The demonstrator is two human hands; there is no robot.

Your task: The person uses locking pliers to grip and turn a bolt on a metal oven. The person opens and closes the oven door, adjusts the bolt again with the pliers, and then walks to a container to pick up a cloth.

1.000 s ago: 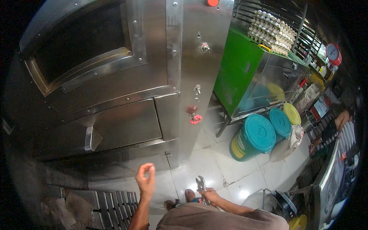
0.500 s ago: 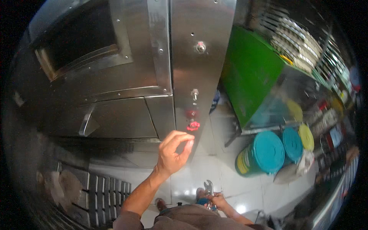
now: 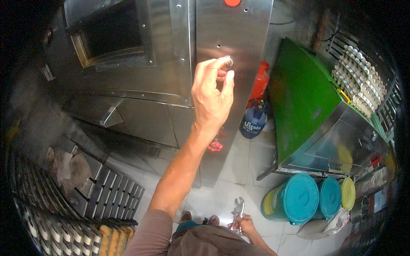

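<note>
My left hand (image 3: 211, 94) is raised to a narrow steel panel (image 3: 222, 27) beside a large metal oven (image 3: 124, 81). Its thumb and index finger close around a small metal toggle switch (image 3: 229, 63). Lower on the same panel sits a red valve knob (image 3: 215, 146), with my forearm passing just left of it. The second, lower switch is hidden behind the hand and wrist. Low in front of my body, my right hand (image 3: 244, 225) grips a silver wrench (image 3: 238, 208), its jaws pointing up and away from me.
Right of the panel stand a blue gas cylinder (image 3: 255, 121) and a red one (image 3: 259, 83). A green-sided cabinet (image 3: 303, 102) carries stacked egg trays (image 3: 358, 79). Lidded teal buckets (image 3: 301, 198) line the floor. At left are a slatted black rack (image 3: 113, 194) and stacked trays (image 3: 55, 232).
My left hand has moved up from beside the red valve knob to the upper toggle switch. My right hand keeps the wrench low. The view has shifted, bringing the gas cylinders into sight.
</note>
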